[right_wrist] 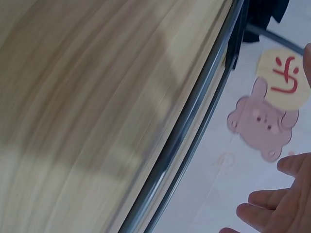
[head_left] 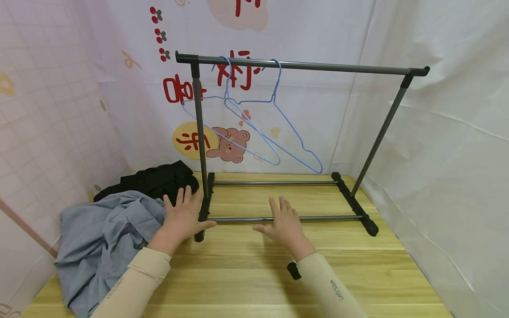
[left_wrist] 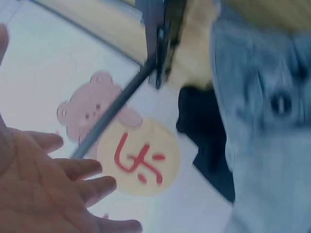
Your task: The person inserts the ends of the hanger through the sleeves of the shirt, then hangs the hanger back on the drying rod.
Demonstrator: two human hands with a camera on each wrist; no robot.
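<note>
Rack (head_left: 318, 66) partly blocks the printed backdrop (head_left: 322, 101) behind.

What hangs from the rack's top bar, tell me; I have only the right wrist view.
Observer: Two blue hangers hang on the top bar, nearer its left end.
Operator: Now report on the left hand.
Observer: In the head view, the left hand has its fingers spread and holds nothing.
Operator: Name the light-coloured thing lying to its left.
Observer: That is a blue-grey garment, crumpled on the table.
</note>
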